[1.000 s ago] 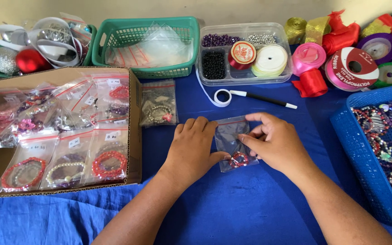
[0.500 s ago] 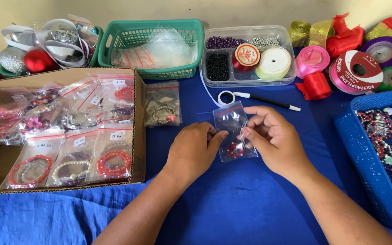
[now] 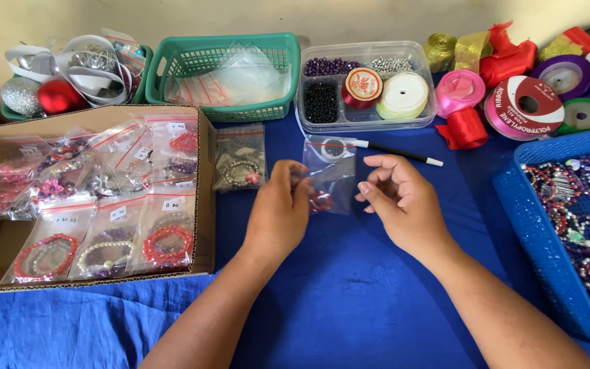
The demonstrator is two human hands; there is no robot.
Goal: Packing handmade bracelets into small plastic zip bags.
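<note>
My left hand (image 3: 279,212) pinches the left edge of a small clear zip bag (image 3: 329,174) that holds a red beaded bracelet at its bottom. The bag is lifted a little above the blue cloth. My right hand (image 3: 401,201) hovers just to the right of the bag with fingers apart, not touching it. Another filled clear bag (image 3: 240,158) lies flat on the cloth just left of my left hand, beside the cardboard box (image 3: 207,198).
The cardboard box holds several bagged bracelets. A green basket (image 3: 281,102) of empty bags, a clear bead container (image 3: 428,82), ribbon spools (image 3: 524,106) and a black pen (image 3: 397,152) lie behind. A blue tray (image 3: 527,225) of bracelets stands at right.
The bag has been raised off the cloth and moved away from me. My right hand has let go of it and opened; my left hand keeps hold.
</note>
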